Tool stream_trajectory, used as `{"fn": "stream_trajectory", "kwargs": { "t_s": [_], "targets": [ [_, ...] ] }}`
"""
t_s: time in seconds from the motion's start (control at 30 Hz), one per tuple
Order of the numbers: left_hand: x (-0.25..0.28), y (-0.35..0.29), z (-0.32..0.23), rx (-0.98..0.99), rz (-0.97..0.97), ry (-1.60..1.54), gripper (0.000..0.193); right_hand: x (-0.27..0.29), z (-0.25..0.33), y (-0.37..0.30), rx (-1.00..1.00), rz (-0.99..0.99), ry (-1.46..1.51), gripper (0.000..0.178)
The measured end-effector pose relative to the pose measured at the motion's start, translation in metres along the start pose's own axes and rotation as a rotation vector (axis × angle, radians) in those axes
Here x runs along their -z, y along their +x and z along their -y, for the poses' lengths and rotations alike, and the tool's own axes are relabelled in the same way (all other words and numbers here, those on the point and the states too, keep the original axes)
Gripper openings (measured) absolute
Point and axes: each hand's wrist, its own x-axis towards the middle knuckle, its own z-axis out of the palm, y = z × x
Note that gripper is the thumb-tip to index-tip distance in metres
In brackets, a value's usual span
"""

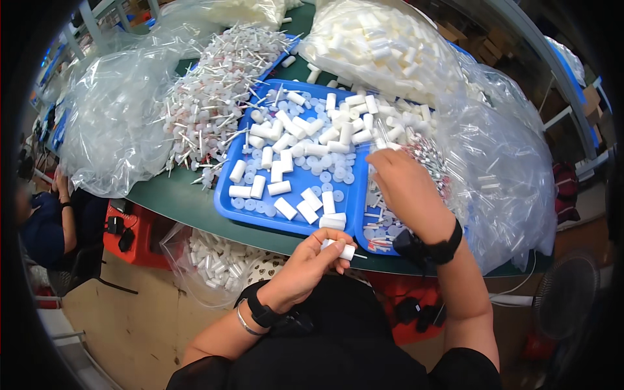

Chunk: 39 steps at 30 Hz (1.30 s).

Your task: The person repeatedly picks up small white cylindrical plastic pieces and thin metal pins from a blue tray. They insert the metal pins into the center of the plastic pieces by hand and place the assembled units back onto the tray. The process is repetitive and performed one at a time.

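My left hand (312,263) grips a white cylinder (344,251) between thumb and fingers, just off the near edge of the blue tray (224,207). A thin white rod pokes out of the cylinder's right end. Over the right-hand blue tray (359,227), my right hand (406,185) is bent downward with its fingers drawn together; whatever they pinch is hidden. Close to its fingertips lie loose white cylinders (394,133) and thin pins with reddish tips (429,159). More white cylinders (279,188) and translucent round discs (338,174) fill the left tray.
A heap of white stemmed pieces (208,104) rises left of the trays. Clear plastic bags (110,123) flank the green table (188,211), and a big bag of white cylinders (383,49) stands behind. Another person's arm (65,214) shows at far left; a fan (565,296) stands right.
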Motion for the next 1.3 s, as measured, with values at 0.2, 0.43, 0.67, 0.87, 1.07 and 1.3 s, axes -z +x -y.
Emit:
{"fn": "stream_trajectory", "kwargs": {
  "t_s": [0.2,0.43,0.67,0.87,1.07,1.3],
  "targets": [
    [0.002,-0.002,0.0,-0.002,-0.01,-0.02,0.02,-0.045,-0.023,0.043,0.051,0.006,-0.281,0.014],
    [0.013,-0.001,-0.005,-0.118,-0.072,-0.106,0.021,-0.013,-0.006,0.043,0.084,-0.028,-0.118,0.019],
    [0.013,0.006,-0.015,-0.326,-0.11,-0.175,0.02,0.014,0.047,-0.032,0.001,0.143,0.383,0.034],
    [-0.001,0.008,-0.001,-0.366,-0.123,-0.021,0.019,0.001,0.06,-0.058,-0.033,0.045,0.423,0.031],
    [-0.007,0.007,0.006,-0.478,-0.169,0.213,0.019,-0.009,0.07,-0.07,-0.257,0.05,0.64,0.03],
    [-0.006,0.009,0.023,-0.628,-0.267,0.447,0.019,-0.02,0.07,-0.077,-0.15,-0.047,0.542,0.029]
  ]
}}
